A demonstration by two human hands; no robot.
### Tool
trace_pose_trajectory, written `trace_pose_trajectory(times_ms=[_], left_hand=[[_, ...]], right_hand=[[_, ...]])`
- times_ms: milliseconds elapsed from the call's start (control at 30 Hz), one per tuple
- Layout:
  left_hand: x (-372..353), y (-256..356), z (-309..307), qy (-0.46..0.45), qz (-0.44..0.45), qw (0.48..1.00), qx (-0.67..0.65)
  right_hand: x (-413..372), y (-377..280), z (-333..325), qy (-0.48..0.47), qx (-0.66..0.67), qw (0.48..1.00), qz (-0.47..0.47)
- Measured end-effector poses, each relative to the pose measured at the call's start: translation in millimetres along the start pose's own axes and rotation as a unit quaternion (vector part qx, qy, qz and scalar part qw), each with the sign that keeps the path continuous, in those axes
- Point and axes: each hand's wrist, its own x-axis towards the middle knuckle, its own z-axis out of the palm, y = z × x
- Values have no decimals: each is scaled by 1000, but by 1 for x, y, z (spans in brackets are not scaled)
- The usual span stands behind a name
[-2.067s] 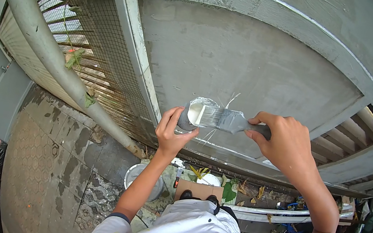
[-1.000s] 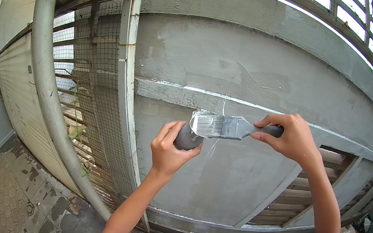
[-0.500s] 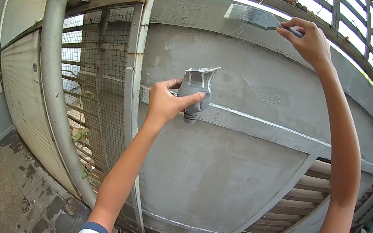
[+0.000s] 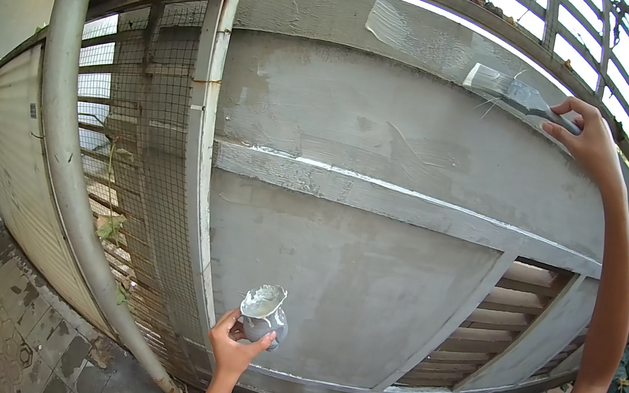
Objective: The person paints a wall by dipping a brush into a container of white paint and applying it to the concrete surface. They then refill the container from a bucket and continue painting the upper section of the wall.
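Down low and closest to me, my left hand (image 4: 233, 350) is curled shut around a small paint cup (image 4: 262, 315) smeared grey, with pale paint showing at its ragged mouth. My right hand (image 4: 593, 140) is stretched high up to the right, its fingers closed on the handle of a wide brush (image 4: 518, 92). The bristles press flat against the top band of the grey gate (image 4: 350, 279), at the right end of a wet streak (image 4: 418, 36). Left of the gate's solid part stands a mesh panel (image 4: 131, 164), with a slanting grey pipe (image 4: 59, 118) in front of it.
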Motion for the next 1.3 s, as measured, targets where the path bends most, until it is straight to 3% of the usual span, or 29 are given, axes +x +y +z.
trace_pose_trajectory(times_ms=[100, 167, 233, 267, 467, 533, 700, 867, 1000, 1100, 1167, 1300], left_hand=[[-47, -30, 3, 12, -82, 997, -4], [-72, -48, 3, 8, -113, 994, -9], [-91, -51, 3, 4, -126, 992, -31], [-97, -51, 3, -6, -137, 989, -52], [-116, -48, -1, 17, -149, 988, -27], [-119, -55, -2, 17, -168, 986, -15], [-121, -70, -4, 8, -123, 992, 10], [-121, -62, -2, 1, -159, 987, -3], [-123, -66, -1, -11, -161, 987, -7], [-120, -63, 0, -21, -138, 990, -8], [-120, -65, 0, -21, -133, 991, -7], [-122, -59, -1, -16, -132, 991, -6]], right_hand=[[12, -18, -12, -50, 75, 995, -40], [26, -39, -7, -35, 99, 993, -55], [42, -69, -7, -108, 140, 984, 27], [55, -72, 5, -93, 174, 980, -24], [100, -114, 43, -78, 147, 978, -124], [103, -121, 55, -71, 111, 985, -114], [86, -96, 48, -38, -17, 999, -25], [66, -8, 18, -55, -61, 996, 20], [42, 25, -15, -62, -67, 995, 35], [43, 23, -19, -19, -17, 1000, 14], [54, 3, -12, 72, 21, 997, -14], [101, -49, 23, 63, 51, 995, -54]])
